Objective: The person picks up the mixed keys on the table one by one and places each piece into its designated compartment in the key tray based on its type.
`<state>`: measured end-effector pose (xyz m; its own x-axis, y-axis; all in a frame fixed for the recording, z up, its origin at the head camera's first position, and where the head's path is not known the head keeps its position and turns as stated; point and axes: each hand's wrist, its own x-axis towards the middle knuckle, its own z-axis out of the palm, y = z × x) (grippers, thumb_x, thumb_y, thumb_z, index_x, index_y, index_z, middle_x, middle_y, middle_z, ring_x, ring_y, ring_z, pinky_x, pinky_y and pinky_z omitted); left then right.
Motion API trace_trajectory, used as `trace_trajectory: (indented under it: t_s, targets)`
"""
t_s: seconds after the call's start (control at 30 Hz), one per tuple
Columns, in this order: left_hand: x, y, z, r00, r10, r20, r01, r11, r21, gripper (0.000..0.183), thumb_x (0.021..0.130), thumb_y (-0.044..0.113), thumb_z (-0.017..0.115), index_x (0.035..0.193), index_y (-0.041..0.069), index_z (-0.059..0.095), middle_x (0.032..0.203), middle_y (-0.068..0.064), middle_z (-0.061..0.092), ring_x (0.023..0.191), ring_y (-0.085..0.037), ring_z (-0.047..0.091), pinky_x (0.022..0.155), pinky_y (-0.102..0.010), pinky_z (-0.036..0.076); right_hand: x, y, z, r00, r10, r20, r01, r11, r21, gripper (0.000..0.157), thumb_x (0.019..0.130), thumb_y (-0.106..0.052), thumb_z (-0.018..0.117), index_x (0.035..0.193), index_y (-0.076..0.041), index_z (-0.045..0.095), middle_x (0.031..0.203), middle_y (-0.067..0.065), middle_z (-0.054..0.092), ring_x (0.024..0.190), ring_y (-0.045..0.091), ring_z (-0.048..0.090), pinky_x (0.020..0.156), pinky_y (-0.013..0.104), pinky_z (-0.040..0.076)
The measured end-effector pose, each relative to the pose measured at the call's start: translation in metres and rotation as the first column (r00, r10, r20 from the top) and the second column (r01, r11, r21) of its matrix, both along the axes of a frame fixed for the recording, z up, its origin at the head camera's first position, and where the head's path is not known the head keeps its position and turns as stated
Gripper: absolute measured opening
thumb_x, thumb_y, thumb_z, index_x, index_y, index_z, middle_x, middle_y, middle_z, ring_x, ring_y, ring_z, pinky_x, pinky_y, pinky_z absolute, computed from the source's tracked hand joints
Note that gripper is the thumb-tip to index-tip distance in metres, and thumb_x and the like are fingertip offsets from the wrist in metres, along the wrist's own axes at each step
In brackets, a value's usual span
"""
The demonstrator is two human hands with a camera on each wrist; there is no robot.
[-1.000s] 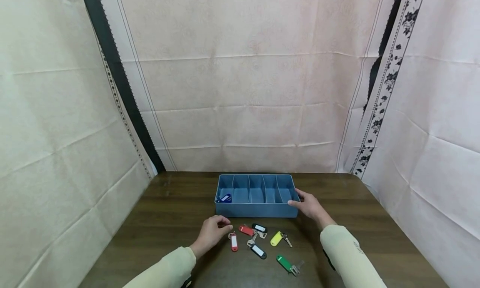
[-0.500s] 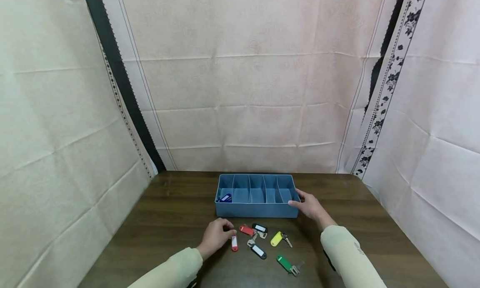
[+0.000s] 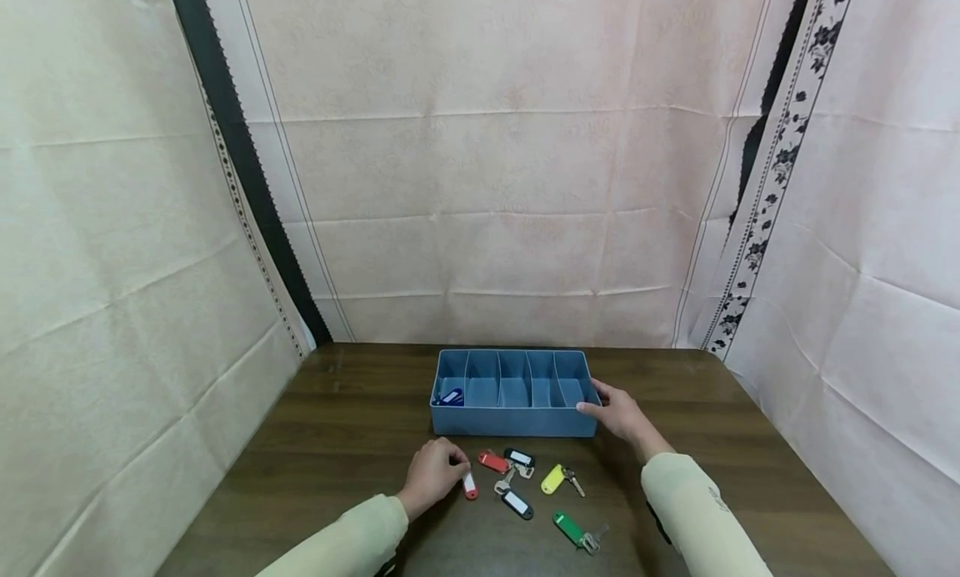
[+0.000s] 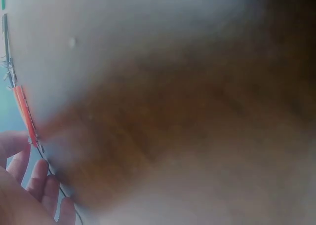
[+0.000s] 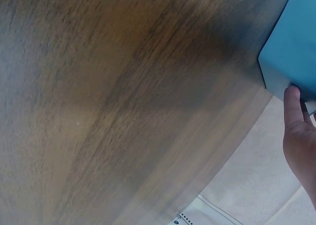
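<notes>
My left hand (image 3: 433, 479) pinches a red key tag (image 3: 470, 486) with a white label at its upper end, low over the table. In the left wrist view, thumb and finger meet at the ring end of that red tag (image 4: 24, 111); its key is mostly hidden. My right hand (image 3: 624, 413) grips the right end of a blue divided box (image 3: 513, 422), thumb at the front corner, fingers along the side. A dark blue key tag (image 3: 452, 397) lies in the box's leftmost compartment.
Right of my left hand lie another red key tag (image 3: 493, 461), two black tags (image 3: 519, 457) with white labels, and a yellow tag (image 3: 552, 479) with a key. Nearer the front is a green tag (image 3: 568, 526) with keys. Cloth (image 3: 480, 227) hangs behind the wooden table (image 3: 360, 418).
My left hand has moved slightly right and down onto the red key tag, taken hold of its ring end and tilted it a little. The right hand and box stay put.
</notes>
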<state>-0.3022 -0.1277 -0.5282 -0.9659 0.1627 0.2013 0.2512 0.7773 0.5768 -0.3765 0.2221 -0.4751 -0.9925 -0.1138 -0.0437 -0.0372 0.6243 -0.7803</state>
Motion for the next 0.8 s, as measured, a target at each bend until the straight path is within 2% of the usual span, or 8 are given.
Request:
trace_trajectory:
  t_s: [0.2, 0.4, 0.67, 0.8]
  targets:
    - [-0.002, -0.003, 0.004, 1.000, -0.016, 0.010, 0.015, 0.998, 0.063, 0.006, 0.084, 0.014, 0.078, 0.078, 0.016, 0.075, 0.082, 0.005, 0.060, 0.079, -0.014, 0.054, 0.072, -0.036, 0.048, 0.000, 0.000, 0.000, 1.000, 0.006, -0.013, -0.006, 1.000, 0.002, 0.081, 0.094, -0.043, 0.067, 0.154, -0.003, 0.029, 0.146, 0.032, 0.041, 0.132, 0.048, 0.042, 0.103, 0.058, 0.040]
    - [-0.002, -0.005, 0.017, 1.000, -0.004, -0.005, 0.005, 0.989, 0.147, 0.008, 0.085, 0.015, 0.077, 0.078, 0.017, 0.075, 0.083, 0.006, 0.061, 0.080, -0.013, 0.056, 0.073, -0.035, 0.049, -0.001, 0.000, -0.001, 1.000, -0.004, 0.001, 0.004, 1.000, -0.005, 0.081, 0.094, -0.043, 0.067, 0.155, -0.005, 0.029, 0.148, 0.030, 0.041, 0.133, 0.046, 0.042, 0.103, 0.058, 0.039]
    - [-0.011, -0.006, 0.048, 1.000, 0.002, -0.026, 0.005, 0.962, 0.273, 0.013, 0.090, 0.014, 0.072, 0.077, 0.015, 0.076, 0.087, 0.004, 0.065, 0.085, -0.016, 0.056, 0.078, -0.038, 0.047, -0.001, 0.001, -0.001, 1.000, -0.013, 0.007, 0.013, 1.000, -0.001, 0.082, 0.093, -0.045, 0.067, 0.155, -0.005, 0.029, 0.147, 0.031, 0.040, 0.133, 0.048, 0.041, 0.103, 0.060, 0.038]
    - [-0.018, -0.008, 0.066, 0.998, 0.041, -0.041, -0.026, 0.949, 0.314, 0.011, 0.091, 0.015, 0.072, 0.081, 0.015, 0.077, 0.088, 0.002, 0.066, 0.087, -0.017, 0.059, 0.082, -0.041, 0.051, -0.001, 0.000, 0.000, 1.000, -0.014, 0.010, 0.014, 1.000, -0.003, 0.083, 0.093, -0.045, 0.067, 0.155, -0.006, 0.029, 0.148, 0.030, 0.040, 0.134, 0.048, 0.041, 0.104, 0.060, 0.038]
